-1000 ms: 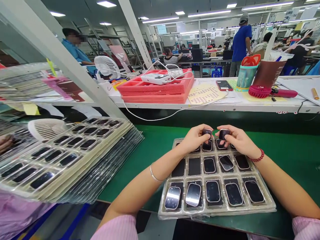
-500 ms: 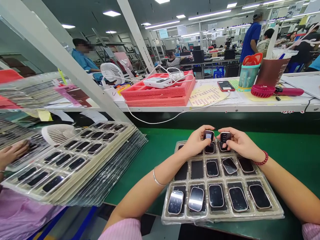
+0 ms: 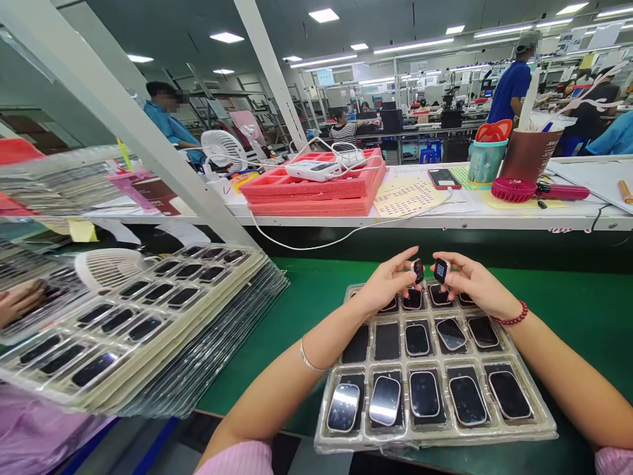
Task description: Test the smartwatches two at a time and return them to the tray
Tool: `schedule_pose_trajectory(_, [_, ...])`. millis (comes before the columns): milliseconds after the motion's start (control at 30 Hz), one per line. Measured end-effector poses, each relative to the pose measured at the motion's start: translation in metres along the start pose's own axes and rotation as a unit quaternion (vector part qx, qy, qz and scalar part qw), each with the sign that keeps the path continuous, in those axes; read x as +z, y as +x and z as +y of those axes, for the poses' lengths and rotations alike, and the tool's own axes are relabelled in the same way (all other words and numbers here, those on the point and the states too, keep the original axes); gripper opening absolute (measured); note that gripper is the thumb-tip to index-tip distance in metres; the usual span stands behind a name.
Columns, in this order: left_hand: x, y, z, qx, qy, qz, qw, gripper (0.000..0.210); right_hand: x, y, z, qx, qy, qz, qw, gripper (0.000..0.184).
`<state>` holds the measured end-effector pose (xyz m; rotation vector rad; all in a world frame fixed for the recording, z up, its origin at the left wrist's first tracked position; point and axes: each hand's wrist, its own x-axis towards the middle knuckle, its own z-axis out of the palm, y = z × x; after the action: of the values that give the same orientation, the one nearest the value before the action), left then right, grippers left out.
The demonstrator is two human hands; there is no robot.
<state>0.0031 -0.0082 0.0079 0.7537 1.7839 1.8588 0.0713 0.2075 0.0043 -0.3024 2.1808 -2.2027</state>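
My left hand (image 3: 388, 284) pinches a smartwatch (image 3: 418, 270) between thumb and fingers, turned nearly edge-on to me. In my right hand (image 3: 475, 280) is a second smartwatch (image 3: 440, 270), its lit screen showing a QR code. Both are held a little above the far row of a clear plastic tray (image 3: 440, 441). Strapless smartwatches with dark screens lie in its pockets, such as one (image 3: 424, 394) in the near row. Two pockets at the left of the middle row hold only dark lining. My hands partly hide the far row.
To the left rises a tall stack of similar trays (image 3: 237, 330), the top one filled with watches. Another person's hand (image 3: 22, 303) is beyond it. A shelf (image 3: 420, 223) crosses behind, bearing red foam trays (image 3: 311, 188), a phone (image 3: 444, 179), a pink handheld fan (image 3: 514, 190) and cups.
The left watch has turned from showing a QR code to nearly edge-on. The right watch's screen changed from text lines to a QR code and tilted. The view shifted slightly.
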Motion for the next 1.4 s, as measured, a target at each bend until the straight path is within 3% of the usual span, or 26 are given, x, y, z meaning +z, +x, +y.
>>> schedule_pose_trajectory(233, [0.003, 0.002, -0.007, -0.007, 0.012, -0.026, 1.000, 0.082, 0.001, -0.002, -0.002, -0.006, -0.061, -0.049, 0.997, 0.045])
schedule_pose_trajectory(1167, [0.007, 0.000, -0.006, -0.007, 0.008, -0.034, 0.999, 0.060, 0.007, -0.005, -0.005, -0.010, -0.155, -0.023, 0.988, 0.047])
schedule_pose_trajectory(1400, [0.008, 0.000, -0.003, -0.009, 0.004, 0.005, 1.000, 0.051, 0.002, 0.000, 0.002, -0.009, -0.075, 0.017, 0.997, 0.054])
